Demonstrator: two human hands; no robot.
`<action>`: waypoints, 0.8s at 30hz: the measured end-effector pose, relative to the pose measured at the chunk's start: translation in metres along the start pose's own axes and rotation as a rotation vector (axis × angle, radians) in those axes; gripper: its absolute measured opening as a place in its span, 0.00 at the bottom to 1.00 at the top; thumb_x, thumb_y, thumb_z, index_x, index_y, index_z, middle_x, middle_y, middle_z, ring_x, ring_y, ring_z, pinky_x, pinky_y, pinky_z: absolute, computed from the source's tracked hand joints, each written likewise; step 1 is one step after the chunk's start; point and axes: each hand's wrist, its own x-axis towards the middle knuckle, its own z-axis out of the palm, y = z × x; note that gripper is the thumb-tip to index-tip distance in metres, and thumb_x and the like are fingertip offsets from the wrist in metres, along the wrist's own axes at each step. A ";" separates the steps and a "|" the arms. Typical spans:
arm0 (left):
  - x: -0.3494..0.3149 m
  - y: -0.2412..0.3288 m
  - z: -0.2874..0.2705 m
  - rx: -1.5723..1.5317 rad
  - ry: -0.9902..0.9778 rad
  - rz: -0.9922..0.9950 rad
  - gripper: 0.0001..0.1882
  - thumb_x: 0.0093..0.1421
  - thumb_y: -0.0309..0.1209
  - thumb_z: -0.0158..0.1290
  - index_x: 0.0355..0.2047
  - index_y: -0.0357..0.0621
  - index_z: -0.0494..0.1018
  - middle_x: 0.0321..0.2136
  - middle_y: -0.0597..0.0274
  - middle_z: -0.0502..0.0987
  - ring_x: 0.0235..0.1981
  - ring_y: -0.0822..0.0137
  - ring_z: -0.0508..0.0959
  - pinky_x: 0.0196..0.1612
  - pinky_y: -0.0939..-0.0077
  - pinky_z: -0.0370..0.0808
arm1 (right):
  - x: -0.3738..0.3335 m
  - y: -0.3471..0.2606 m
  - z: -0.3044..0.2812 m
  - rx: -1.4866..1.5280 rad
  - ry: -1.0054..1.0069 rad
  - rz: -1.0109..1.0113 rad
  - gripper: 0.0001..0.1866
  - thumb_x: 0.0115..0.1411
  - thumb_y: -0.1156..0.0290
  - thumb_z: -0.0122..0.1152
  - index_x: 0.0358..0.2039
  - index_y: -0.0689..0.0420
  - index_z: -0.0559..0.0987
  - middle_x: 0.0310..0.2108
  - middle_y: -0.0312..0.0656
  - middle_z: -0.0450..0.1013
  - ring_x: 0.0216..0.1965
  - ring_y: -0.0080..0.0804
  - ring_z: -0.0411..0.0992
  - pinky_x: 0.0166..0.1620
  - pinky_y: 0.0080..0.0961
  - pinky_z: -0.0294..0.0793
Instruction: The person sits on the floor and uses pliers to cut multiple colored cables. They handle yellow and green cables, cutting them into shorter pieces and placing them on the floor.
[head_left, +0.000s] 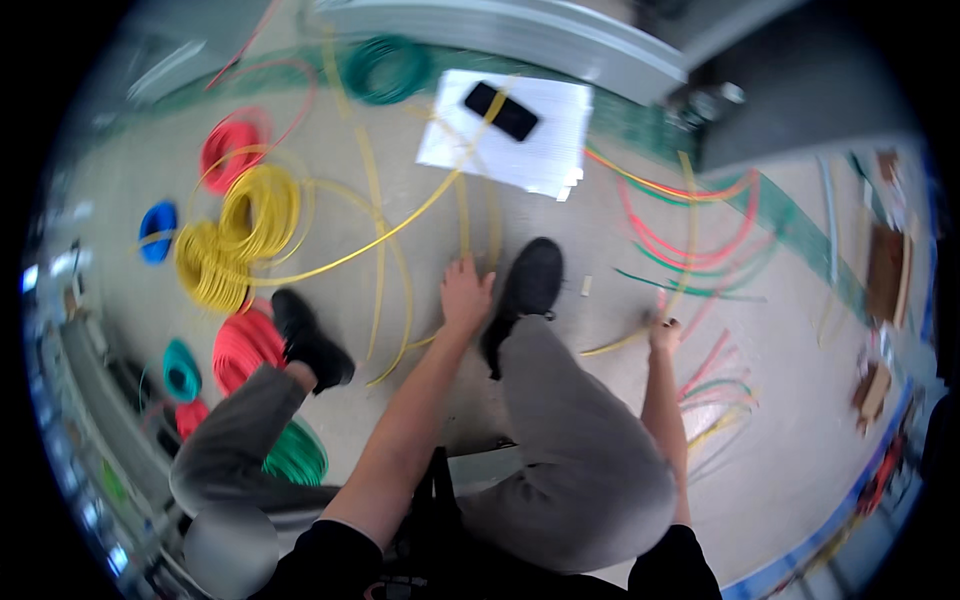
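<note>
My left hand reaches down to the floor beside my right shoe. Its fingers look stretched out and somewhat apart, with yellow strands running up from the fingertips. Over on the right, my right hand is closed around a yellow wire, whose tail sticks out to the hand's left. Short red and green wires lie close around that hand. Two coils of yellow wire rest on the floor at left, and a long yellow strand arcs from them toward the paper. Motion blurs several strands.
A black phone lies on white paper sheets. Red coils, green coils and a blue coil sit around the left and far side. Bent red wires lie at right. Cardboard boxes stand at the far right.
</note>
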 end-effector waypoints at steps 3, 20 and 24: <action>-0.028 -0.017 -0.007 0.145 -0.179 -0.252 0.29 0.56 0.39 0.55 0.54 0.40 0.61 0.48 0.50 0.69 0.52 0.51 0.69 0.49 0.50 0.67 | 0.019 -0.005 0.007 -0.149 -0.045 -0.111 0.27 0.52 0.57 0.63 0.46 0.64 0.74 0.40 0.56 0.76 0.44 0.51 0.75 0.48 0.40 0.73; -0.002 -0.170 -0.230 -0.157 0.106 -0.534 0.10 0.51 0.27 0.49 0.31 0.41 0.78 0.31 0.44 0.79 0.36 0.46 0.80 0.40 0.54 0.77 | -0.236 -0.232 -0.267 1.146 -0.033 -0.598 0.14 0.67 0.61 0.48 0.35 0.60 0.70 0.26 0.36 0.68 0.17 0.13 0.55 0.16 0.13 0.48; 0.038 -0.289 -0.312 -0.493 0.495 -0.723 0.12 0.52 0.29 0.48 0.31 0.35 0.78 0.31 0.41 0.79 0.38 0.46 0.79 0.42 0.57 0.77 | -0.324 -0.293 -0.336 1.354 -0.257 -1.000 0.12 0.69 0.64 0.43 0.34 0.58 0.68 0.23 0.34 0.61 0.16 0.15 0.49 0.18 0.15 0.49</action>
